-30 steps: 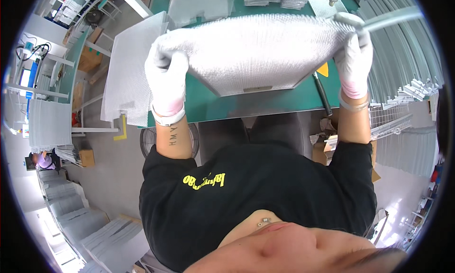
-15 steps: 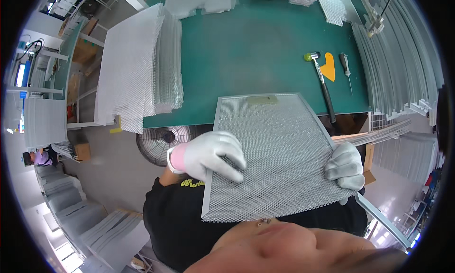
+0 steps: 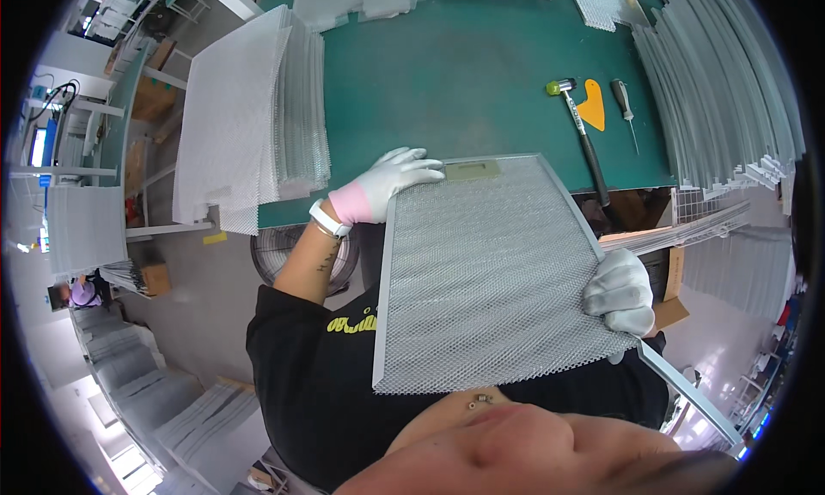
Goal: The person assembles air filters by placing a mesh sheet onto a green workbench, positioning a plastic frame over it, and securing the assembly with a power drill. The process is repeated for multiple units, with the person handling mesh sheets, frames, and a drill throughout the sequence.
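Observation:
A rectangular metal mesh filter panel (image 3: pixel 490 271) with a thin aluminium frame lies flat in front of my chest, its far edge reaching over the green table (image 3: pixel 464 82). My left hand (image 3: pixel 382 186), in a white glove with a pink cuff, rests on the panel's far left corner with fingers spread along the top frame. My right hand (image 3: pixel 620 293), also gloved, grips the panel's right edge near its lower corner. A loose strip of frame (image 3: pixel 687 392) sticks out below that hand.
A tall stack of mesh sheets (image 3: pixel 249 117) stands on the table's left. A mallet (image 3: pixel 580 130), an orange scraper (image 3: pixel 593 104) and a screwdriver (image 3: pixel 626 108) lie at the right. Bundles of metal frame strips (image 3: pixel 730 91) fill the far right. A fan (image 3: pixel 271 254) sits on the floor below.
The panel was lifted up over the table a second ago, then brought down flat toward me. My left hand has slid from the panel's face up to its far left corner.

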The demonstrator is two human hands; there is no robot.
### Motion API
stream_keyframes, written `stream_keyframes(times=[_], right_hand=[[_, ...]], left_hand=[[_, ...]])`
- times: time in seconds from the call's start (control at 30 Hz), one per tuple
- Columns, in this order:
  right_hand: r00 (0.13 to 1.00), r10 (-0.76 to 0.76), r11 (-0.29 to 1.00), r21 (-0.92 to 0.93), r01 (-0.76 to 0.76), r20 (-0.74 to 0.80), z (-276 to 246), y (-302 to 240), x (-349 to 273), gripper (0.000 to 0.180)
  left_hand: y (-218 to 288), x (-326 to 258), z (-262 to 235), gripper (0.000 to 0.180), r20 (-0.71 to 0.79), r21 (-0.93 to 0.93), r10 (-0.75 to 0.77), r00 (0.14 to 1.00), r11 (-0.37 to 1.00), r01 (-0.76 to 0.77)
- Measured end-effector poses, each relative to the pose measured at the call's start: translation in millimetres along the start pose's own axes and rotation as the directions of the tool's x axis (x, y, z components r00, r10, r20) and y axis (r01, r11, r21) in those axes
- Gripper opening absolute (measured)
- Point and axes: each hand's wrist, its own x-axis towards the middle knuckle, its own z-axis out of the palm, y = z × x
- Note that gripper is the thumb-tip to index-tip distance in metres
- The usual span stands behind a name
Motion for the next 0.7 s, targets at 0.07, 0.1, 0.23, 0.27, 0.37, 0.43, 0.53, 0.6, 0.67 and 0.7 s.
stream_keyframes(times=[0.07,0.1,0.23,0.27,0.37,0.43,0.53,0.6,0.67,0.7], right_hand=[[1.000,-0.003,1.000,-0.020,0.003,-0.019,3,0,-1,0.020],[1.000,-0.004,1.000,-0.030,0.003,-0.028,5,-1,-2,0.019],[0.997,-0.039,0.998,-0.049,0.036,-0.065,5,4,-7,0.019],[0.997,-0.042,0.999,-0.035,0.040,-0.064,6,6,-7,0.020],[1.000,-0.019,1.000,0.008,0.019,-0.020,8,2,1,0.026],[1.000,-0.004,0.999,0.043,0.003,0.027,5,2,7,0.033],[0.997,0.017,0.999,0.037,-0.019,0.072,3,0,9,0.046],[0.998,0.019,1.000,0.019,-0.020,0.056,6,-3,8,0.047],[0.999,-0.030,0.999,0.047,0.028,0.029,3,5,-8,0.049],[0.999,-0.028,0.999,0.047,0.027,0.022,3,6,-8,0.050]], left_hand=[[1,3,-2,0.050,-0.011,0.030,0.032,0.999,0.999,-0.031],[1,5,-3,0.048,-0.017,0.045,0.049,0.999,0.998,-0.048],[0,8,1,0.039,-0.143,0.028,0.041,0.989,0.999,-0.037],[3,0,0,0.035,-0.164,0.106,-0.037,0.986,0.993,0.055],[4,-7,-4,0.031,-0.213,0.194,-0.141,0.967,0.964,0.183],[3,-10,-8,0.035,-0.228,0.256,-0.157,0.961,0.942,0.215],[2,6,-37,0.030,-0.198,0.206,-0.140,0.970,0.962,0.180],[6,41,-47,0.032,-0.040,-0.011,-0.068,0.997,0.998,0.068],[14,77,-28,0.040,0.075,-0.245,0.165,0.984,0.959,-0.142],[19,94,-13,0.046,0.177,-0.232,0.123,0.977,0.970,-0.080]])
